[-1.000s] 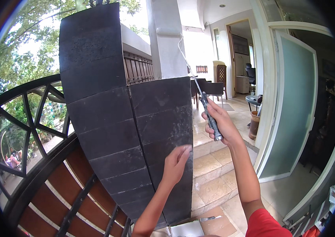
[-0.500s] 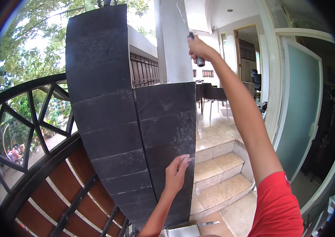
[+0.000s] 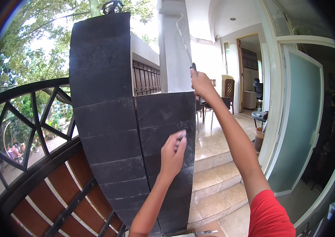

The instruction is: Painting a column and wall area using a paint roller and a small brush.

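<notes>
My left hand (image 3: 173, 152) rests against the right face of a tall pillar clad in black tiles (image 3: 112, 130). Its fingers are curled together, and something pale shows at the fingertips; I cannot tell what it is. My right hand (image 3: 201, 82) is raised beside the white column (image 3: 174, 59) and grips the dark handle of a tool (image 3: 193, 68). A thin bent metal rod (image 3: 182, 33) runs up from the handle along the column. The tool's head is not clear to see.
A black metal gate with brown panels (image 3: 45, 173) curves along the left. Beige stone steps (image 3: 214, 173) lie to the right of the pillar. A frosted glass door (image 3: 299, 118) stands at the right, with chairs (image 3: 214, 104) on the porch behind.
My right hand has come a little down from its high reach half a second ago and stays raised by the column. My left hand has slid up the tile and curled its fingers.
</notes>
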### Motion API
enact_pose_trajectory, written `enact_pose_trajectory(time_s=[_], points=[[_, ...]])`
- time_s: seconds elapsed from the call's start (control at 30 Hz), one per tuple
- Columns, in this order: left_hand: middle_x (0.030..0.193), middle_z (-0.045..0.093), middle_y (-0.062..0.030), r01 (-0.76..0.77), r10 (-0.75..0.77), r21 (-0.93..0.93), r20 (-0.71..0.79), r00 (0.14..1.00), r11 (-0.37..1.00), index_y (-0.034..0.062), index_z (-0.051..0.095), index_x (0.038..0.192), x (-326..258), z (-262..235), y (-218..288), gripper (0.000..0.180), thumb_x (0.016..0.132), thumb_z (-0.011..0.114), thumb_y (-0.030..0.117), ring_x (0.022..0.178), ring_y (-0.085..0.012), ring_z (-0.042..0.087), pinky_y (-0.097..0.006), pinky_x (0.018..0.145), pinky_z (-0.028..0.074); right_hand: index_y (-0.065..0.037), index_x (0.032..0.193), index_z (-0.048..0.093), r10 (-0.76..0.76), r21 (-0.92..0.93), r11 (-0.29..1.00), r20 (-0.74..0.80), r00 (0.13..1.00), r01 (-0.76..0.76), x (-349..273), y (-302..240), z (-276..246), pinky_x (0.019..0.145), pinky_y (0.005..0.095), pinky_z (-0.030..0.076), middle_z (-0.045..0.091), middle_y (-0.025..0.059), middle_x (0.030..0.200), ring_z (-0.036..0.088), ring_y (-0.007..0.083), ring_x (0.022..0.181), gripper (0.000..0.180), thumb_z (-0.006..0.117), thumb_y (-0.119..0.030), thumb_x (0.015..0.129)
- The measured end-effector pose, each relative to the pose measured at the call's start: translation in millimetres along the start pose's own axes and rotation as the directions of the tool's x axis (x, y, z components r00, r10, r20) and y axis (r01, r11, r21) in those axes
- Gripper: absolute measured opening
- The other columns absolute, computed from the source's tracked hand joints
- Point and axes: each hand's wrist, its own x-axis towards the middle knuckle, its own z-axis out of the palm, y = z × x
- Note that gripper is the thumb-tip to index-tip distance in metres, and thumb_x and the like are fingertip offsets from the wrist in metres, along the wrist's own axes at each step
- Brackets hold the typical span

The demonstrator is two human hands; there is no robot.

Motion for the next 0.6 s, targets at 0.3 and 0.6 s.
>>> enact_pose_trajectory(time_s=[0.3, 0.6], points=[[0.106, 0.058, -0.0109, -0.172, 0.173, -0.024, 0.044, 0.984, 0.985, -0.0019, 0.048, 0.116, 29, 4, 29, 0.033, 0.086, 0.046, 0.012, 0.083, -0.0109, 0.053, -0.024, 0.078, 0.041, 0.009, 0.094, 0.051, -0.085, -0.095, 0.992, -0.082, 0.993, 0.077, 73, -12, 22, 0.053, 0.0414, 0.049, 0.059, 0.0244, 0.075, 0.06, 0.0327, 0.053, 0.047, 0.033, -0.034, 0.091], [0.099, 0.06, -0.0089, -0.099, 0.098, -0.003, -0.117, 0.988, 0.995, 0.0007, 0.051, 0.114, 6, -62, 2, 0.03, 0.088, 0.046, 0.015, 0.079, -0.0116, 0.054, -0.024, 0.074, 0.042, 0.002, 0.073, 0.049, -0.041, 0.016, 0.999, 0.01, 0.999, 0.041, 127, -81, 6, 0.041, 0.038, 0.043, 0.051, 0.0106, 0.053, 0.052, 0.0225, 0.041, 0.043, 0.033, -0.033, 0.091]])
